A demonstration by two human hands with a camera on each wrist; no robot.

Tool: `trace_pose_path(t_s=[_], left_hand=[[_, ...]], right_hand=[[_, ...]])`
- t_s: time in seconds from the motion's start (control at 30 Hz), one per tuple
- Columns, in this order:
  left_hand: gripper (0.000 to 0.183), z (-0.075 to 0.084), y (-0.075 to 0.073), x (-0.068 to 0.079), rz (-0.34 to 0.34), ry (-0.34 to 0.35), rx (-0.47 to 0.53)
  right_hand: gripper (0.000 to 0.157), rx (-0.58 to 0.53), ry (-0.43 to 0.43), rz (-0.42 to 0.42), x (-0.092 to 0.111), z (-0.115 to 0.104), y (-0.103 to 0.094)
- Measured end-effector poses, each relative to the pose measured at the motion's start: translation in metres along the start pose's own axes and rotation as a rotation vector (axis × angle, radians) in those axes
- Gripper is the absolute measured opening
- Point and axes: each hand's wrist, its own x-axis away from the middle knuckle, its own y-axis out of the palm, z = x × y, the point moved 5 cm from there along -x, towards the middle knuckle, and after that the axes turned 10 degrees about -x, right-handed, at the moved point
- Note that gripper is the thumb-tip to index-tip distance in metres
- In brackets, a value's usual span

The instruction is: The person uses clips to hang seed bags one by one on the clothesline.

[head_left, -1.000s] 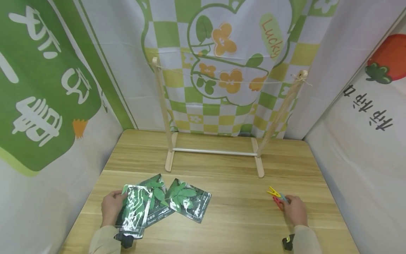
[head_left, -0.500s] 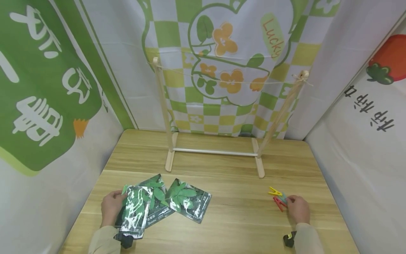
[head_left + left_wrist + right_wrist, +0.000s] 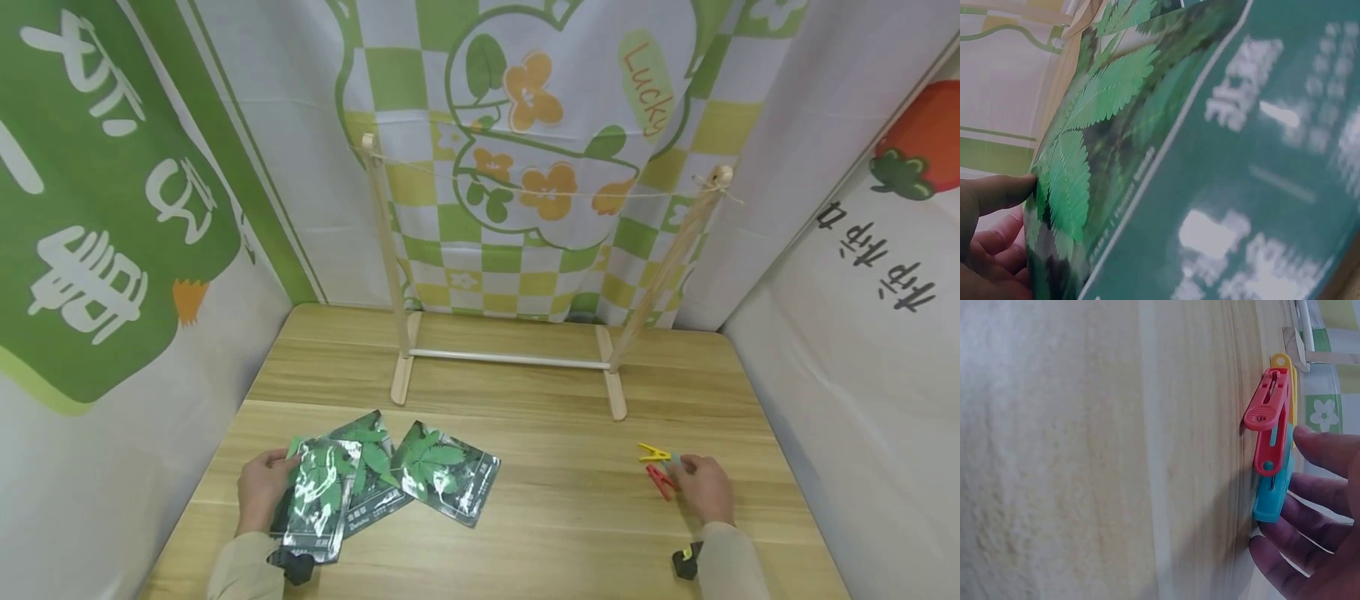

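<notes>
At the right hand (image 3: pixel 703 492), fingertips (image 3: pixel 1311 440) parted, I log 1 blue clip (image 3: pixel 1271 503), crosswise to them — grip, cannot tell; left hand (image 3: pixel 262 490) pinches 1 card (image 3: pixel 318 498).

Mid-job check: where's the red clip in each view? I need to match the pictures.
Head: the red clip lies right of centre, low in the picture, just left of the right hand.
Left wrist: not in it.
Right wrist: right of centre, mostly in the upper half.
Shared landmark: the patterned curtain, upper middle in head, upper left in left wrist, upper right in right wrist.
</notes>
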Motion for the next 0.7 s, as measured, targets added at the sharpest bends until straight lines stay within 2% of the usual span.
trace_pose_path(t_s=[0.3,0.5,0.7], left_hand=[[0.048,0.001,0.001,0.001,-0.032,0.008,0.038],[0.048,0.0,0.002,0.001,-0.063,0.012,0.057],[0.049,-0.003,0.004,-0.001,-0.089,-0.02,0.059]], right_hand=[[0.049,0.053,-0.027,-0.037,-0.007,0.0,0.007],[0.051,0.099,-0.086,-0.025,-0.01,-0.005,0.009],[0.05,0.136,-0.108,-0.006,-0.013,-0.009,0.01]])
